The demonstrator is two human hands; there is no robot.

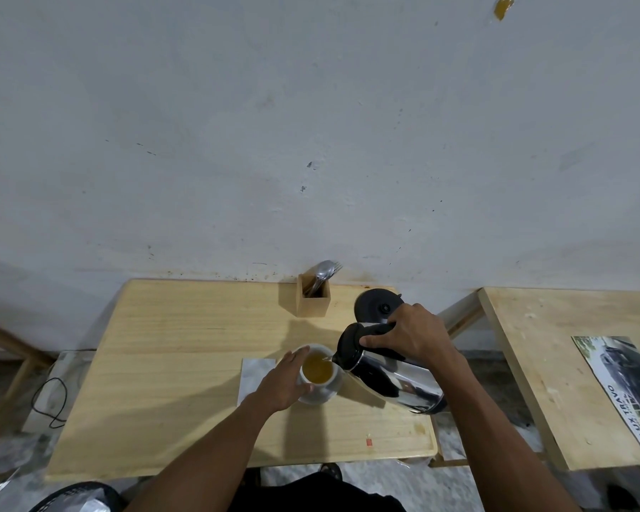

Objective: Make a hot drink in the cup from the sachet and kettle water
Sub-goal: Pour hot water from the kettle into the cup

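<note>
A white cup (pixel 320 395) stands on the wooden table (pixel 185 364), holding yellow-brown liquid. My left hand (pixel 287 382) wraps around the cup's left side. My right hand (pixel 409 336) grips the black handle of a steel kettle (pixel 392 380), which is tilted left with its spout over the cup's rim. A thin stream runs from the spout into the cup. A silvery sachet (pixel 254 375) lies flat on the table just left of the cup, partly under my left hand.
The black kettle base (pixel 375 304) sits at the table's back right. A wooden holder (pixel 313 299) with a spoon and fork stands beside it by the wall. A second table (pixel 555 364) with a printed sheet (pixel 623 386) is to the right. A cable (pixel 50 404) lies on the floor left.
</note>
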